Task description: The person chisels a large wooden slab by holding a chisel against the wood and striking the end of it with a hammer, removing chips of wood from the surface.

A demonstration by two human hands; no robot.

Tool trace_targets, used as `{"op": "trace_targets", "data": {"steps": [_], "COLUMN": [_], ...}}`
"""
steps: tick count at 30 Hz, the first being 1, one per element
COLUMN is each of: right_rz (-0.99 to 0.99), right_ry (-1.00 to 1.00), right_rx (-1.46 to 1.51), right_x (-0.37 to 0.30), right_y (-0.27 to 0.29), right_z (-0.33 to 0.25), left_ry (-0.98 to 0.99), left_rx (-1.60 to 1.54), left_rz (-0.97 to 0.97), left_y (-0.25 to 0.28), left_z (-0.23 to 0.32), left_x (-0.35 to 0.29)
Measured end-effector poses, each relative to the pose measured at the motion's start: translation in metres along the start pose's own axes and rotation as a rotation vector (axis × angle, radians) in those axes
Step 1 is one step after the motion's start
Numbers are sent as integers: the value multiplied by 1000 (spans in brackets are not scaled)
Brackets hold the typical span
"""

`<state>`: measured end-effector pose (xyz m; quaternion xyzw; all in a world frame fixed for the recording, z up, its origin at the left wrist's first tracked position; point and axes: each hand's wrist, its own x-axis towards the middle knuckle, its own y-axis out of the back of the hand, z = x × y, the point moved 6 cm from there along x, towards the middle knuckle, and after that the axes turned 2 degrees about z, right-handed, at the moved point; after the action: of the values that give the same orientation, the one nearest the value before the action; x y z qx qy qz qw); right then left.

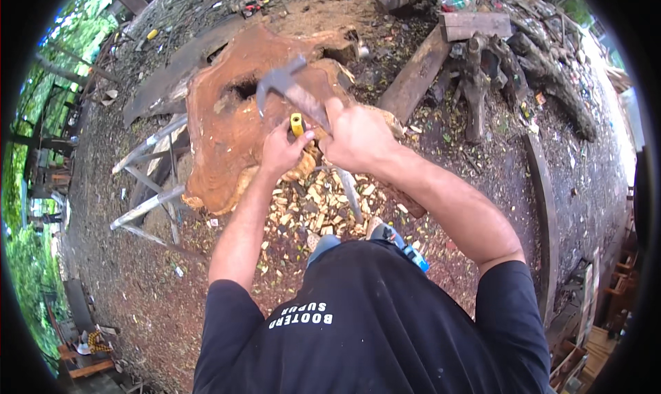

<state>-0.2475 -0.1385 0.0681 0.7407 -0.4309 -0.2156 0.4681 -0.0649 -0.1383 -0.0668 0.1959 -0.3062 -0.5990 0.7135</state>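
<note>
My right hand [361,139] is wrapped round the handle of a claw hammer [303,99], which is raised over the wood and slightly blurred. My left hand [279,151] grips a chisel by its yellow handle [297,124]; the hand hides its blade. The chisel's handle end points up, just below the hammer head and apart from it. Beneath both hands spreads a broad reddish-brown wood slab [224,156] with an irregular outline and a dark hollow near its middle. My left hand is at the slab's near edge, where the wood looks pale and freshly cut.
Pale wood chips [320,204] litter the ground by my feet. Metal stand legs [148,208] stick out left of the slab. Gnarled roots [478,77] and a thick beam [416,74] lie at the far right. A long plank [540,208] runs along the right side.
</note>
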Motion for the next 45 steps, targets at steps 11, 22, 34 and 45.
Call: {"op": "trace_targets", "data": {"steps": [11, 22, 34, 45], "right_rz": [-175, -65, -236, -309], "right_ry": [-78, -548, -696, -562], "right_rx": [-34, 534, 405, 407], "right_x": [-13, -101, -180, -190], "right_y": [-68, -61, -80, -100], "right_z": [30, 106, 188, 181], "left_ry": [119, 295, 300, 249], "left_rx": [219, -576, -570, -479], "left_rz": [-54, 23, 168, 130], "left_y": [5, -41, -34, -27], "left_z": [7, -28, -25, -22], "left_x": [-5, 13, 21, 25]}}
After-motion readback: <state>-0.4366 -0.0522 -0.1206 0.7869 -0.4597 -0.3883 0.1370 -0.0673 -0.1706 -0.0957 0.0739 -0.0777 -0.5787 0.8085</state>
